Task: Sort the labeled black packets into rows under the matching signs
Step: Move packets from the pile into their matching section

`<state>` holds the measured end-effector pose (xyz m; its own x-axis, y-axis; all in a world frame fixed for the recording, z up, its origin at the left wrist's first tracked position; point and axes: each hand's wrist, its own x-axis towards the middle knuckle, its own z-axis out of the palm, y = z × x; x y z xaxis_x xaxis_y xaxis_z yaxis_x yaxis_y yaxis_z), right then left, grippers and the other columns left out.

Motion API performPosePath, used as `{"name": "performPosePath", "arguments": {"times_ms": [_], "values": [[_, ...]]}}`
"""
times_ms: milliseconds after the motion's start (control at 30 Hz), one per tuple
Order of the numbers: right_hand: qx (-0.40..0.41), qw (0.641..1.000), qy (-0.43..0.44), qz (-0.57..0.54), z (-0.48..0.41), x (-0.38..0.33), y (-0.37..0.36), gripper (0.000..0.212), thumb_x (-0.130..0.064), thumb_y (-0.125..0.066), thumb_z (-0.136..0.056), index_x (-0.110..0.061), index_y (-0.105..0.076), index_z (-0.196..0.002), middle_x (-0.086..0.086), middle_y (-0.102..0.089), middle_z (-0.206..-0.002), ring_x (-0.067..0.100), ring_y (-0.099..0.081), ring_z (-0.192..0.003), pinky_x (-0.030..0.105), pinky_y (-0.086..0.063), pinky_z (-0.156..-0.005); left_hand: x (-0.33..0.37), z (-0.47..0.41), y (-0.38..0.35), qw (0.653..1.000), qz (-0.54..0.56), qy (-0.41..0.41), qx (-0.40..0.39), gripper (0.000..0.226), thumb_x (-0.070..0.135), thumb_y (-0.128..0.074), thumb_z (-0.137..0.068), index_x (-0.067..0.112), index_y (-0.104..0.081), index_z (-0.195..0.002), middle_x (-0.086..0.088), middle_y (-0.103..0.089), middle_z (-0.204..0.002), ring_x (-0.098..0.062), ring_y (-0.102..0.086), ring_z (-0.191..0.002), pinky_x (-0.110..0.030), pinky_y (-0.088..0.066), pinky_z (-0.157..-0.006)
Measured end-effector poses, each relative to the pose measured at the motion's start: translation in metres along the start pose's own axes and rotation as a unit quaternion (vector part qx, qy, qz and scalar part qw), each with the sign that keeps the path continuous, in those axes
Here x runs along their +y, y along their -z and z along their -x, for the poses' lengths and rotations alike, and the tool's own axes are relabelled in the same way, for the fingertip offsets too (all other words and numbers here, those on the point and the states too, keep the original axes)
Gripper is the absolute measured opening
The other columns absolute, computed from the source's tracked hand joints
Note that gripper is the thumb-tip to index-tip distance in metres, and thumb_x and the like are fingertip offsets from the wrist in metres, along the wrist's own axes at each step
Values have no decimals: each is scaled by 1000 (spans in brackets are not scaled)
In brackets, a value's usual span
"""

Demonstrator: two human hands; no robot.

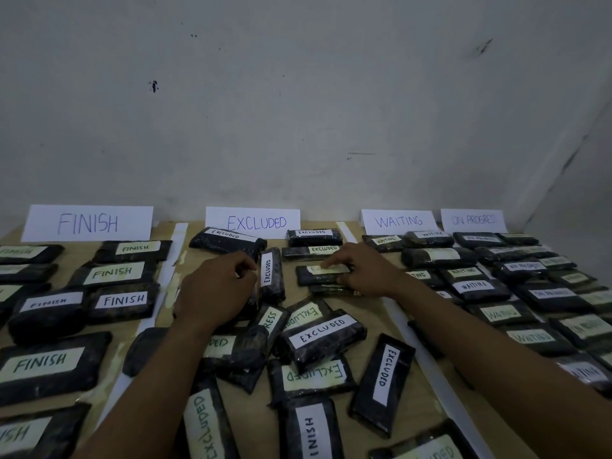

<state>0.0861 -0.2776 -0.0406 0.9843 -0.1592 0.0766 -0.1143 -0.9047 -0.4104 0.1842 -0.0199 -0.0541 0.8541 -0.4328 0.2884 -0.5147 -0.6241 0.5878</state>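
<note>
Two bare hands work below the white paper EXCLUDED sign: left hand pinches an upright black plastic-wrapped packet; right hand grips a flat black packet.

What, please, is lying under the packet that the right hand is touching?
Under that packet at the right hand lies another black packet; only its near edge shows. Its label is covered, so its category cannot be read.
</note>
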Motion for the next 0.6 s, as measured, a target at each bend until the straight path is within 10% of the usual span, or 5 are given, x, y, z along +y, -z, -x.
{"name": "performPosePath", "arguments": {"times_ms": [400,600], "values": [[98,993,-28,-56,27,-8,5,24,-19,-77,-76,-19,-65,-97,1,-58,-100,14,-56,-90,23,-42,-72,0,-1,-1,1000,-5,-1,0,9,36,-55,-90,41,-61,-93,23,-53,-75,-8,-57,-77,-25,-38,-64],[23,999,-24,-41,47,-16,16,18,-19,-78,-75,-13,-66,-87,-1,-65,-92,12,-60,-84,18,-47,-71,-1,-2,-1,1000,-5,-4,-4,8,36,-55,-90,41,-61,-92,21,-54,-77,-9,-58,-77,-26,-41,-66]]}}
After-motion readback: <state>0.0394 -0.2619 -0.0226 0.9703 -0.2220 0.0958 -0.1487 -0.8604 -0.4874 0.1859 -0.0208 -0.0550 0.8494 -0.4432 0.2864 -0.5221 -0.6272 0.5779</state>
